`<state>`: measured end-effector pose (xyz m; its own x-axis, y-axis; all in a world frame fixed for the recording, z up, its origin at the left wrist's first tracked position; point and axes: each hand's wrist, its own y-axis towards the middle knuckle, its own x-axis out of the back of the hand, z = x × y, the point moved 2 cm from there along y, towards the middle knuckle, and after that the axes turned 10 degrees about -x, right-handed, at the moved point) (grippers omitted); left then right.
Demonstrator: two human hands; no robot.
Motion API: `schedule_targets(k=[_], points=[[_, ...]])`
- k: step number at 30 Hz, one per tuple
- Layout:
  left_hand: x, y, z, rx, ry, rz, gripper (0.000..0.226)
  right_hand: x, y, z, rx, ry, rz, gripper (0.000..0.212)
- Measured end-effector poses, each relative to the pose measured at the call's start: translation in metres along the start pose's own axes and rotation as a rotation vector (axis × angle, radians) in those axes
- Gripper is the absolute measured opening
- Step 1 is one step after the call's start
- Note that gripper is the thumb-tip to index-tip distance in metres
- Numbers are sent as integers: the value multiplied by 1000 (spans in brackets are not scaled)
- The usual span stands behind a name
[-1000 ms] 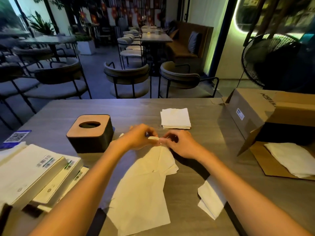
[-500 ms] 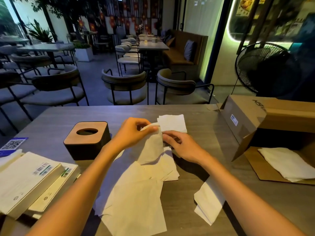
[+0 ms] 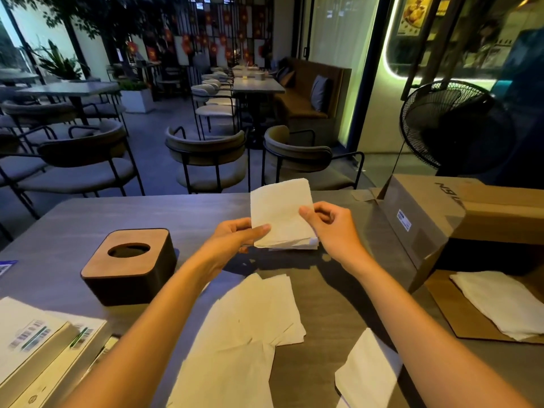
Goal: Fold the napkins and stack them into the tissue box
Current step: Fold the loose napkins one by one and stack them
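Note:
I hold a folded white napkin (image 3: 279, 213) up off the table, tilted toward me. My left hand (image 3: 235, 235) pinches its lower left corner and my right hand (image 3: 326, 223) pinches its right edge. Just under it lies a small pile of folded napkins (image 3: 297, 245), mostly hidden. The dark tissue box (image 3: 129, 266) with a wooden lid and oval slot stands to the left of my left hand. Loose unfolded napkins (image 3: 250, 328) lie spread on the table between my forearms, and one more napkin (image 3: 368, 375) lies under my right forearm.
An open cardboard carton (image 3: 435, 219) lies on its side at the right, with a white napkin sheet (image 3: 500, 304) on its flap. Flat white packages (image 3: 35, 346) with labels sit at the near left. Chairs stand behind the table's far edge.
Both hands lifted one napkin off the loose sheets, folded it and raised it over the folded pile at the far side. The camera tilted up slightly.

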<state>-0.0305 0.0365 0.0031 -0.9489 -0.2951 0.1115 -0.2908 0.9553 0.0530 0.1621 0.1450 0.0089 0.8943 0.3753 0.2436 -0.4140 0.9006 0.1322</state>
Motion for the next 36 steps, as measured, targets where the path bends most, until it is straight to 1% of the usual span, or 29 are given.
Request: schedule_targets(k=[1,4,7,10,13,16,18,20,22,23,24,27,28,29,31,34,36], points=[[-3,7,2,-24,35,-40,15,2,7,-4,-17,-19,-10,22],[-15,30,11,-80,155,-118,20,5,27,-21,-52,-102,-56,24],[-27,55,25,-127,294,-155,10,6,47,-40,-91,-196,-79,24],[-33,73,39,-118,411,-173,8,10,61,-56,-127,-264,-96,21],[-36,81,51,-147,505,-167,39,11,67,-67,-155,-306,-112,21],[-34,80,61,-167,571,-168,56,10,67,-77,-190,-353,-118,25],[-30,78,63,-179,599,-175,61,11,66,-77,-196,-348,-126,31],[-24,74,61,-181,586,-178,55,12,64,-75,-190,-335,-138,39],[-20,64,56,-201,617,-155,35,11,58,-70,-180,-327,-125,42],[-19,59,52,-211,643,-124,25,10,53,-68,-171,-331,-112,40],[-17,51,49,-204,661,-69,20,9,47,-65,-158,-338,-96,37],[-13,24,43,-119,749,212,27,0,24,-54,-100,-388,-31,25],[-12,15,41,-98,783,286,25,-3,14,-49,-79,-420,-1,20],[-11,6,40,-90,807,327,20,-7,4,-45,-64,-441,37,15],[-8,-10,36,-116,825,336,10,-15,-17,-39,-38,-448,143,16],[-4,-26,28,-203,819,301,4,-30,-48,-34,-16,-489,301,34],[-1,-35,20,-260,774,272,6,-38,-64,-31,-36,-531,383,41]])
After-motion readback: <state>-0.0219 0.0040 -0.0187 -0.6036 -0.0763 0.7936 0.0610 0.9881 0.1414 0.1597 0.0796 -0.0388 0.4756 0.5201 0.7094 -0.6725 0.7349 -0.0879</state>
